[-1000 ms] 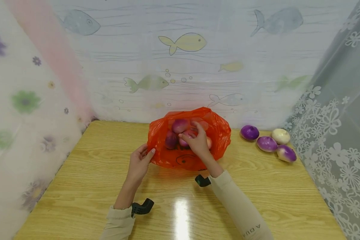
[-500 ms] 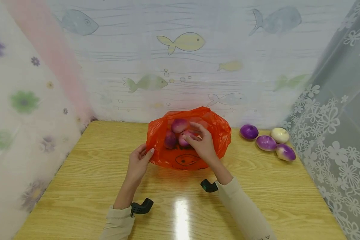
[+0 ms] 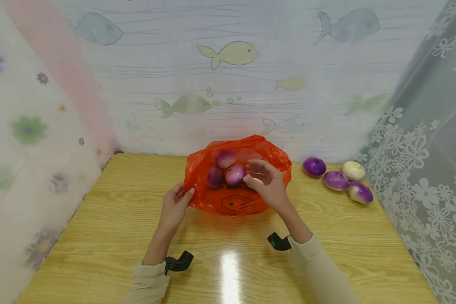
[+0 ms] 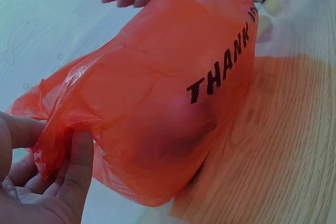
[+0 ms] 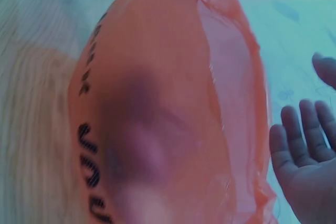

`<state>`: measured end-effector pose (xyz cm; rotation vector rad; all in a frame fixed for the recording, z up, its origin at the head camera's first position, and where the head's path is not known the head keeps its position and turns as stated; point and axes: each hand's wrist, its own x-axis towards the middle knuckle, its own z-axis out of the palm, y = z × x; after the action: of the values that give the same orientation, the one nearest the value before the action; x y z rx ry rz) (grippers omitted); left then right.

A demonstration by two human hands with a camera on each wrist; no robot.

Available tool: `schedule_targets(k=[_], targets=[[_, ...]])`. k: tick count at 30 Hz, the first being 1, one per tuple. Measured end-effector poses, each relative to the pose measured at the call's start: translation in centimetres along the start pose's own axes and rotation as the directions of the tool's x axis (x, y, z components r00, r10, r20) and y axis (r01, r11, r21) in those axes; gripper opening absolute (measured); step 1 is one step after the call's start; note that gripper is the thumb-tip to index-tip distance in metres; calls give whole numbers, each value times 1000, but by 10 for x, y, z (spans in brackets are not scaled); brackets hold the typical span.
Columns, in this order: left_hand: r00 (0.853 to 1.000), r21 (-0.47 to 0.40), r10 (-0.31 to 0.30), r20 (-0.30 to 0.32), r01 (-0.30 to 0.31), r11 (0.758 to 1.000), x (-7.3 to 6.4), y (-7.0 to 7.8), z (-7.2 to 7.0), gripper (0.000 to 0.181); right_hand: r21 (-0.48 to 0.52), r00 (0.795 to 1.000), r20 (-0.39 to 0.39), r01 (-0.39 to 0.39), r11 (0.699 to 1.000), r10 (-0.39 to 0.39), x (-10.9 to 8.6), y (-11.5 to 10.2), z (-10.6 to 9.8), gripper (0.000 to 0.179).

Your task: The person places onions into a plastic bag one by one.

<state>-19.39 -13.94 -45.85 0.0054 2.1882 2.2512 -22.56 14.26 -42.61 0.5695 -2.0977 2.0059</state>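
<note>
A red plastic bag (image 3: 203, 196) with black printing lies on the table, its mouth facing up toward me. My left hand (image 3: 176, 207) pinches the bag's left rim; in the left wrist view the thumb and fingers fold round the bunched red film. Through the mouth I see purple onions (image 3: 235, 175), and a paler one lies partly hidden behind my right hand (image 3: 272, 188). That hand is over the right side of the mouth with its fingers extended and apart. In the right wrist view its fingers (image 5: 296, 135) hold nothing.
Toward the table's back right corner lie several more onions: a dark purple one (image 3: 314, 166), a lighter purple one (image 3: 336, 180), a white one (image 3: 353, 171) and a purple-and-white one (image 3: 360, 192). A fish-patterned curtain (image 3: 228, 101) hangs behind the wooden table (image 3: 110, 236).
My right hand has drawn back from over the onions toward the right and nearer to me, uncovering the middle onion. The left hand keeps its grip on the bag's rim.
</note>
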Motion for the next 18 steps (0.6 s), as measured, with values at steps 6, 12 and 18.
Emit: schedule_targets(k=[6, 12, 18], targets=[[1000, 3, 10, 3, -10, 1000, 1, 0, 0, 41, 7, 998, -3, 63, 998, -63, -11, 5, -13, 40], [1000, -5, 0, 2, 0, 1000, 1, -1, 1, 41, 26, 988, -76, 134, 991, -131, -21, 7, -30, 38], [1000, 3, 2, 0, -2, 1000, 1, -1, 0, 41, 64, 966, -203, 177, 982, -161, -31, 17, -55, 35]])
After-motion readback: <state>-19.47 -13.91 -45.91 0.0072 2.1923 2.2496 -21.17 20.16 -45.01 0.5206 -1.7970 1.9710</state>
